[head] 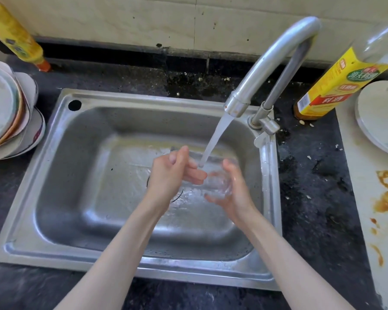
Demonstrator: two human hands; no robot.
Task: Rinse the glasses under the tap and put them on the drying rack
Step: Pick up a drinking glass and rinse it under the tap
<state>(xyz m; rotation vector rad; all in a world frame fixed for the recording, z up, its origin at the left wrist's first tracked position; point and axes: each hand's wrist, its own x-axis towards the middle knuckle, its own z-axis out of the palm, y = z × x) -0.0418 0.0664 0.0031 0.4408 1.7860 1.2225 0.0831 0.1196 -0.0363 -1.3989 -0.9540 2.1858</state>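
A clear glass [213,175] lies tilted between both hands over the steel sink [61,175], under the running stream from the tap [267,61]. My left hand [173,173] holds its left side, fingers curled against the glass with the thumb raised. My right hand [233,191] cups the glass from the right and below. Water splashes inside the glass and onto the drain beneath. The glass is blurred and partly hidden by fingers.
A stack of plates and bowls [7,113] stands left of the sink. Two yellow-labelled bottles, one [16,34] at the back left and one [336,86] at the back right, stand on the dark counter. A white plate [381,117] rests on a stained board at right.
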